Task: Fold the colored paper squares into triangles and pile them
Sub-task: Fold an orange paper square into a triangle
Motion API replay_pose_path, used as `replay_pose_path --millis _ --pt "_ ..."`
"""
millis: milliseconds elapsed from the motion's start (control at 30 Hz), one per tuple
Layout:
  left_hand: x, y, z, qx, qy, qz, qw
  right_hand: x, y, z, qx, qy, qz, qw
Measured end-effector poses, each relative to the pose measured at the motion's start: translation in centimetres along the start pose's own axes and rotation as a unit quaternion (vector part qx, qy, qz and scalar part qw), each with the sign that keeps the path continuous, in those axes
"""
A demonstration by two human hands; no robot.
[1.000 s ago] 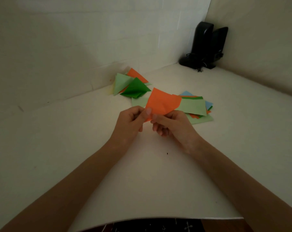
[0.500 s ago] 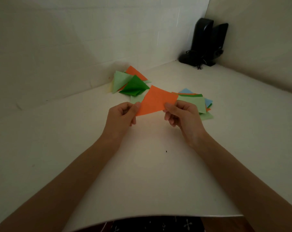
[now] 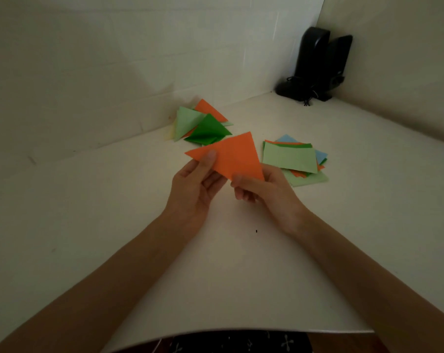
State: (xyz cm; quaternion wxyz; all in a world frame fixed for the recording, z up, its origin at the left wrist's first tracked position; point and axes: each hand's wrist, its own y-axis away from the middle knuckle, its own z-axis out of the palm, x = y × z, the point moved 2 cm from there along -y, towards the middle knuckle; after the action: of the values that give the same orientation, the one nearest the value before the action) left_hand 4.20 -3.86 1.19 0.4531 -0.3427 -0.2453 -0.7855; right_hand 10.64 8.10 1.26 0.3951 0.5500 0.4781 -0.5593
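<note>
Above the middle of the worktop (image 3: 241, 263), both hands hold one orange paper (image 3: 232, 156) in the air, already folded into a triangle shape. The left hand (image 3: 192, 186) grips the left corner, with the thumb pressed flat on the top face and the other fingers under it. The right hand (image 3: 263, 189) pinches the lower right corner between thumb and fingers. The paper does not touch the worktop.

Behind it, near the wall, lies the pile of folded triangles (image 3: 203, 124): dark green, light green and orange ones, loosely overlapping. To the right of the hands lies the stack of unfolded squares (image 3: 292, 157), with a light green sheet on top and orange, blue and green edges showing below. Two black speakers (image 3: 317, 64) stand in the far corner.

I judge that the folding step for this sheet is nearly done. The light is dim, so I cannot tell whether the crease is already pressed sharp or the two layers only lie together. If it is soft, the next move should be to run a finger along the long edge. Then the triangle must go forward and left onto the pile, and one hand must take the next square from the stack.
</note>
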Motion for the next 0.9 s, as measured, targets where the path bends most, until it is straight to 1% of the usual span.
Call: replay_pose_path --millis 100,167,233,267,367,433,500,567,600,700,767,833,900 --pt "0.2 0.1 -0.2 -0.012 -0.080 0.047 0.996 0.1 0.2 0.4 -0.025 0.046 0.019 0.998" --pt "0.4 0.1 -0.3 -0.004 -0.150 0.096 0.984 0.2 0.1 0.3 -0.011 0.039 0.013 0.999" --pt "0.5 0.0 -0.4 0.005 -0.192 0.122 0.974 0.2 -0.1 0.2 0.020 0.030 -0.005 0.999" --pt "0.4 0.0 -0.4 0.003 -0.201 0.118 0.973 0.2 -0.2 0.0 0.038 0.033 -0.020 0.999" --pt "-0.2 0.1 -0.3 -0.018 -0.229 0.068 0.971 0.0 -0.3 -0.5 0.092 0.031 -0.050 0.994" --pt "-0.6 0.2 -0.2 -0.042 -0.258 0.057 0.963 -0.1 -0.4 -0.6 0.101 0.033 -0.054 0.993" --pt "-0.7 0.1 -0.2 -0.034 -0.269 0.062 0.961 -0.1 -0.3 -0.4 0.096 0.029 -0.053 0.994" --pt "-0.4 -0.1 -0.5 0.000 -0.269 0.067 0.961 0.0 -0.2 -0.5 0.095 0.011 -0.053 0.994" --pt "-0.2 -0.3 -0.7 0.015 -0.273 0.073 0.959 0.0 -0.1 -0.7 0.082 0.009 -0.061 0.995" --pt "0.4 -0.9 -1.4 0.026 -0.332 0.109 0.937 0.0 0.0 -0.7 -0.016 0.055 -0.082 0.995" --pt "0.7 -1.0 -1.6 0.015 -0.374 0.133 0.918 0.2 -0.1 -0.4 -0.050 0.088 -0.077 0.992" --pt "0.8 -1.0 -1.6 0.004 -0.392 0.144 0.909 0.5 -0.3 0.0 -0.040 0.088 -0.070 0.993" --pt "0.7 -0.9 -1.2 -0.014 -0.401 0.152 0.903 0.5 -0.4 0.1 -0.015 0.060 -0.066 0.996"
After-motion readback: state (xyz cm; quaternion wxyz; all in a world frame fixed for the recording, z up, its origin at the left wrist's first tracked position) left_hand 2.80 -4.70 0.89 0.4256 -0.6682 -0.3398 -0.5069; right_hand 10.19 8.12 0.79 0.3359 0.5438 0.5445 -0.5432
